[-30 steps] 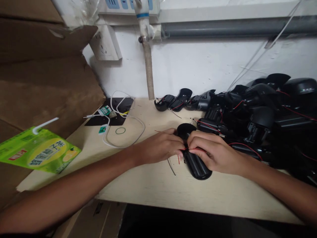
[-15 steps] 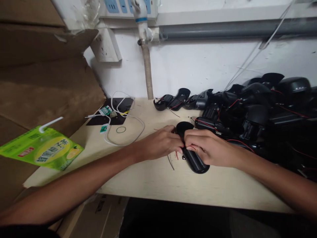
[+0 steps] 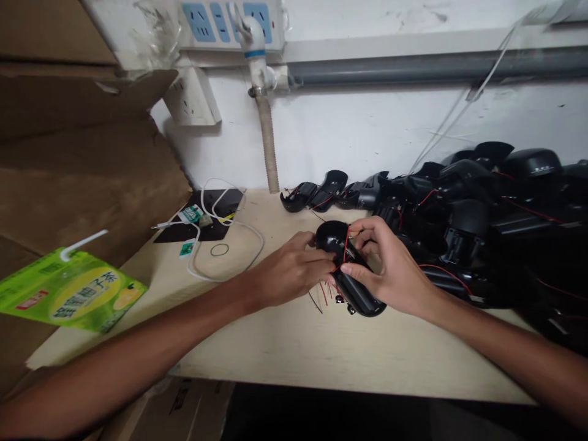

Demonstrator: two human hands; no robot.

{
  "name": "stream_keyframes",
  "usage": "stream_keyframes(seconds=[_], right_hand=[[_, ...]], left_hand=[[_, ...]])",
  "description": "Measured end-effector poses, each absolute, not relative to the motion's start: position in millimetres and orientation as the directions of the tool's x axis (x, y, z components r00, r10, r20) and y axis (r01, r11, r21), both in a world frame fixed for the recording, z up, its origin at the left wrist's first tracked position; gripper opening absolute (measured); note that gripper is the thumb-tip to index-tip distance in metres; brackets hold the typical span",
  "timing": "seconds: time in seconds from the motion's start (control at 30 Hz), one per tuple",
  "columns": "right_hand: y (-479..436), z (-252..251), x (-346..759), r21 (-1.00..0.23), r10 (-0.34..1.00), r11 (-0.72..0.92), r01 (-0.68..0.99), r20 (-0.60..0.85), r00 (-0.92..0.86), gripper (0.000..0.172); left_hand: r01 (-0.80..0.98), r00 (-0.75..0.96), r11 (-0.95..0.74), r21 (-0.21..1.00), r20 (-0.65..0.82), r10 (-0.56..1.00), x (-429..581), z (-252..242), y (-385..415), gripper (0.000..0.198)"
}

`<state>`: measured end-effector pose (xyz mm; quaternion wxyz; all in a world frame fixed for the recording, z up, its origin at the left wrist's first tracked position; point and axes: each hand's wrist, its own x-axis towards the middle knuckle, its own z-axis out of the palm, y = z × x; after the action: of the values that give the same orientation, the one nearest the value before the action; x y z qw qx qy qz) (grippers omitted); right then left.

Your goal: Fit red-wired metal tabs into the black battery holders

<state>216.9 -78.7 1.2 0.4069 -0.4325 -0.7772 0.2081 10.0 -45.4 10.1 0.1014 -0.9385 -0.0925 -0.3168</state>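
Note:
A black plastic housing [image 3: 361,294] with a rounded end and a long cylinder-like part lies on the table between my hands. My left hand [image 3: 298,269] is closed at its left side, fingertips against its middle; what they pinch is partly hidden. Across the housing runs a thin red wire [image 3: 346,242]. My right hand [image 3: 383,263] curls over the right side, index fingertip at the wire's upper end and thumb by its lower end. Short red wire pieces [image 3: 325,293] and small shiny metal parts [image 3: 340,299] lie beside the housing.
Many similar black housings [image 3: 468,226] with red wires are heaped at the right and back. A white cable [image 3: 257,236] and a green ring [image 3: 219,250] lie to the left. A green drink pouch [image 3: 87,291] with a straw stands near cardboard [image 3: 82,165]. A hose [image 3: 267,141] hangs behind.
My right hand has loosened from a tight pinch, its fingers lifting and spreading over the housing, so the red wire now shows stretched across it. My left hand stays at the housing's left side.

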Motion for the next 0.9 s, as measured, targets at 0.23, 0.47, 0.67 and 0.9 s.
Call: stream_keyframes(seconds=[0.23,0.47,0.67,0.9], right_hand=[[-78.3,-3.3,212.9,-0.91,0.926,0.299,0.288,0.204,-0.319,0.052],[-76.5,2.8,210.2,-0.969,0.904,0.208,0.13,0.14,-0.403,0.045],[-66.8,7.7,219.5,-0.986,0.878,0.162,-0.043,0.164,-0.449,0.032],[-72.5,14.9,217.9,-0.974,0.815,-0.182,-0.134,-0.074,-0.575,0.035]], left_hand=[[0.291,0.801,-0.912,-0.29,0.594,0.067,10.7,13.6,-53.4,0.016],[0.318,0.787,-0.894,-0.316,0.613,0.063,11.8,18.3,-62.4,0.015],[0.334,0.779,-0.899,-0.283,0.619,0.095,9.1,19.4,-57.2,0.011],[0.326,0.755,-0.886,-0.33,0.655,0.034,9.3,15.6,-54.0,0.01]])
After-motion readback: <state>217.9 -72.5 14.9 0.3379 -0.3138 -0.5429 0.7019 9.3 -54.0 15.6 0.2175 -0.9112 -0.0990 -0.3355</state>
